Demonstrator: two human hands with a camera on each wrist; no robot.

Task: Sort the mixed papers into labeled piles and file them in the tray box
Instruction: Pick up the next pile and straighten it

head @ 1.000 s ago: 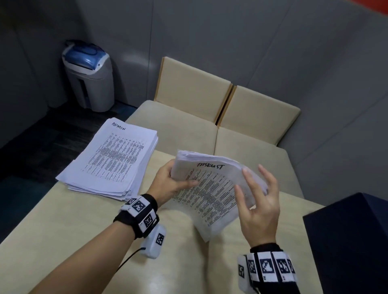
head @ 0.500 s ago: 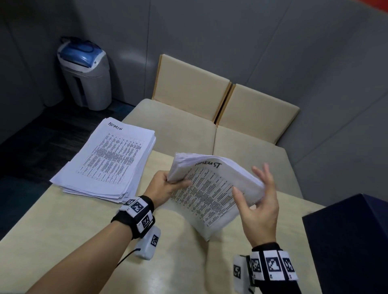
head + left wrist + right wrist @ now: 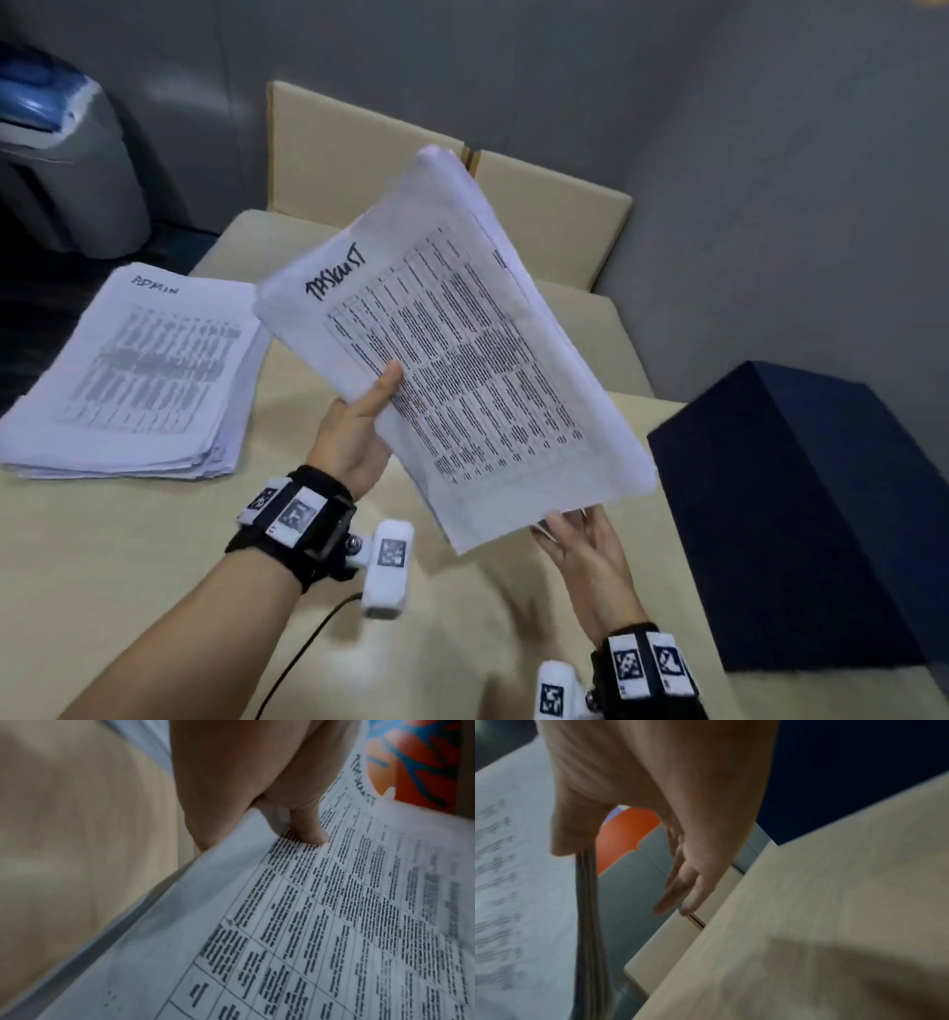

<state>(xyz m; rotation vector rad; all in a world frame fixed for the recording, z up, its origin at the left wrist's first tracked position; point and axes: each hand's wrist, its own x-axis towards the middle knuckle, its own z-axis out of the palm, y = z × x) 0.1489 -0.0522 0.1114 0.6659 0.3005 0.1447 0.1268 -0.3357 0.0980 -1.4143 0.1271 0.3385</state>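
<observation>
Papers: thick stack (image 3: 462,349) hand-marked "TASKLIST" at its top edge, printed table on the top sheet, held tilted in the air above the tabletop (image 3: 128,539), far corner raised toward the seat backs. Left hand (image 3: 357,437) grips the stack's left long edge, thumb (image 3: 306,821) pressed flat on the printed face, fingers hidden under the sheets. Right hand (image 3: 585,550) is at the stack's near lower corner; right wrist view shows the thumb (image 3: 575,829) on the sheet edges, pinching that corner, while the other fingers (image 3: 687,882) stretch out straight and apart from the paper. Both wrist views are motion-blurred.

Second stack (image 3: 138,375) marked "ADMIN" lies flat on the tabletop's left far part, sheets slightly fanned at the edges, well apart from the held one. Dark navy box (image 3: 801,514) stands on the tabletop at right, just beside the right hand; no opening visible from this angle, so cannot tell what is in it.

Beige cushioned bench (image 3: 565,216) behind the tabletop, two back pads against a grey wall. Grey bin with blue lid (image 3: 56,154) on the dark floor at far left. Black bands with white printed markers on both wrists, small white camera unit (image 3: 387,570) hanging under the left wrist, with a black cable.
</observation>
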